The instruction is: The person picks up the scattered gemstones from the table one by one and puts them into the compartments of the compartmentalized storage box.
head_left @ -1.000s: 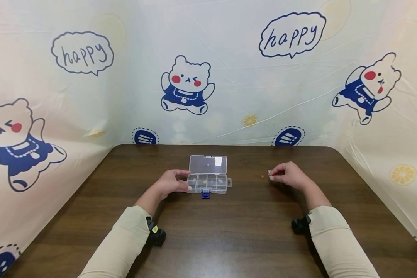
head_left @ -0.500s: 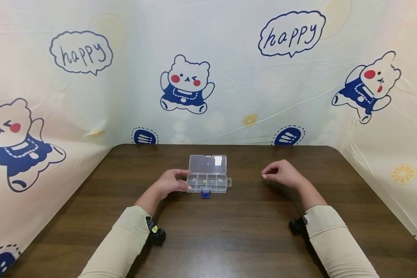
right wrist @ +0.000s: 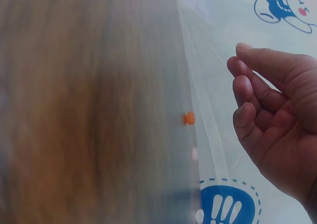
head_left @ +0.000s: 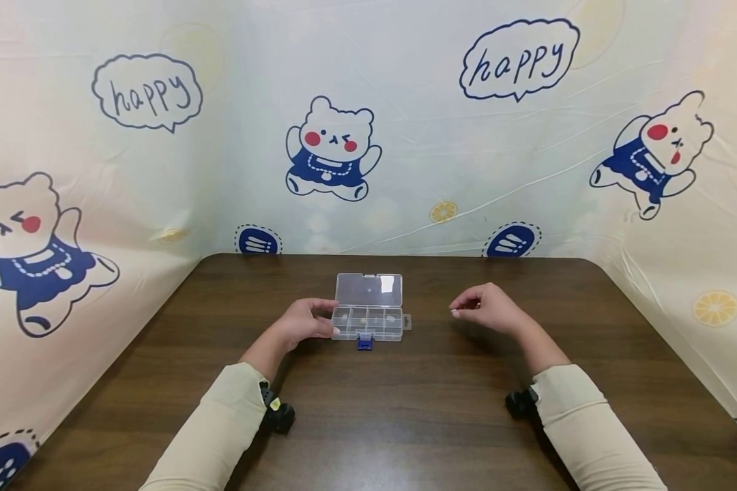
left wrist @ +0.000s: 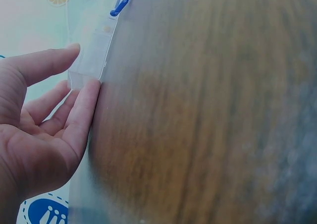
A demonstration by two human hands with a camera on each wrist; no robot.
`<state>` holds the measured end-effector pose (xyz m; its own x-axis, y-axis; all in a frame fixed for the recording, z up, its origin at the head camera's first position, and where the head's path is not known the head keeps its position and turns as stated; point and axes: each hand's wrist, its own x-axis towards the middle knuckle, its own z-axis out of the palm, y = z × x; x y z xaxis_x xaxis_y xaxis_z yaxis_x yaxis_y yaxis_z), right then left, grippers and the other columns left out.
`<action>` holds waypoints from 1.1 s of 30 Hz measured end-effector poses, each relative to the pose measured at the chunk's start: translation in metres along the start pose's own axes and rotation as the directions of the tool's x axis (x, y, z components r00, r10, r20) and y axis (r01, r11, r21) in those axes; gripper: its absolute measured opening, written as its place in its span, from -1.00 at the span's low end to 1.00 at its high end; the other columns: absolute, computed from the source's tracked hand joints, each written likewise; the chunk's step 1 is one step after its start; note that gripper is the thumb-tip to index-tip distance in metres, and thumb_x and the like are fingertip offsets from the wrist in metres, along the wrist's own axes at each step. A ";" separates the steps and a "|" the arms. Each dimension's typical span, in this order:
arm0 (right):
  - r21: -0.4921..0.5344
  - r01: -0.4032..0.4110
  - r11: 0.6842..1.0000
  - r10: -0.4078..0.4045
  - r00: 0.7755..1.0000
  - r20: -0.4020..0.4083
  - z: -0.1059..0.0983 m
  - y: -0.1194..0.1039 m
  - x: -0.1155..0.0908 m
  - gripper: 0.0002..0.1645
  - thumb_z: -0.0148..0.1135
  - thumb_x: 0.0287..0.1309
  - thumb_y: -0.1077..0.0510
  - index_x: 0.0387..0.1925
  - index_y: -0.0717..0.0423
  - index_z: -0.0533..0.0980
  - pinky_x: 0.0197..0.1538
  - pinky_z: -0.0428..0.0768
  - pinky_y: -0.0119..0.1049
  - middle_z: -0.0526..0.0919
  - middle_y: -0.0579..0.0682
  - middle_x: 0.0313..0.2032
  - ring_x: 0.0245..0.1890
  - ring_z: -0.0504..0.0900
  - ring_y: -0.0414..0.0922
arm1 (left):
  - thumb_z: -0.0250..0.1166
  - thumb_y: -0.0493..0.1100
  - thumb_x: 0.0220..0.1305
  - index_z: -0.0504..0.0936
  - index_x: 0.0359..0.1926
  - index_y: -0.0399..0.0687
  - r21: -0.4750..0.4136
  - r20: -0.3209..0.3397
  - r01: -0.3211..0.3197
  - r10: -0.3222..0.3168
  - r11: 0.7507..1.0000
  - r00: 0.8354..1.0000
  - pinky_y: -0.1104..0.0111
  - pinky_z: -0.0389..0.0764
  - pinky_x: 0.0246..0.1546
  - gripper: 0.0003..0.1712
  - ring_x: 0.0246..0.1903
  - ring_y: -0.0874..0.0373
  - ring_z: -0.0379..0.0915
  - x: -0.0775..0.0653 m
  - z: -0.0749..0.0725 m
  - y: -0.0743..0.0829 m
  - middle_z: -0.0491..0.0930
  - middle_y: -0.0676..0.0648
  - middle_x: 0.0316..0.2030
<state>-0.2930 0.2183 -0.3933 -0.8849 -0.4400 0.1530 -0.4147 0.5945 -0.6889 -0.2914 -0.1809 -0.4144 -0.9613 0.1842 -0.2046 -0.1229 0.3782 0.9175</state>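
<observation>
A clear plastic compartment box (head_left: 368, 292) lies on the table with its lid folded back and its blue latch (head_left: 365, 344) toward me. My left hand (head_left: 297, 318) holds the box's left end, thumb and fingers around it. Tiny pale pieces show in several compartments. My right hand (head_left: 488, 308) is to the right of the box, thumb and index fingertips brought together, other fingers curled. I cannot tell whether a bead sits in that pinch. In the right wrist view, an orange bead (right wrist: 190, 118) and a pinkish one (right wrist: 194, 153) rest on the table; the head view hides them behind the hand.
The brown wooden table (head_left: 368, 416) reaches back to a printed cloth backdrop (head_left: 405, 218) with bears and speech bubbles. A small hanging tab (head_left: 407, 322) juts from the box's right side. Dark cameras, such as the left wrist camera (head_left: 279, 417), sit at both wrists.
My right hand has moved left toward the box, passing over the orange bead, which was visible in the head view before. My left hand and the box stay put.
</observation>
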 end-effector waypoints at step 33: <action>0.014 0.111 0.994 -0.111 0.994 0.011 0.034 -0.044 0.027 -0.92 0.41 0.12 0.20 -0.30 0.05 0.71 -0.33 0.57 -0.27 0.69 -0.15 -0.39 -0.40 0.51 -0.10 | 0.47 -0.41 -0.01 0.50 0.25 -0.15 0.000 0.011 0.006 -0.006 1.000 1.000 0.26 0.66 -0.14 -0.27 -0.18 -0.02 0.56 -0.002 -0.002 0.002 0.52 -0.24 0.06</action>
<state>-0.2917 0.1577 -0.3831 -0.8310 -0.5107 0.2206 -0.5071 0.5323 -0.6779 -0.2904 -0.1821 -0.4117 -0.9579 0.1918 -0.2137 -0.1285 0.3794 0.9163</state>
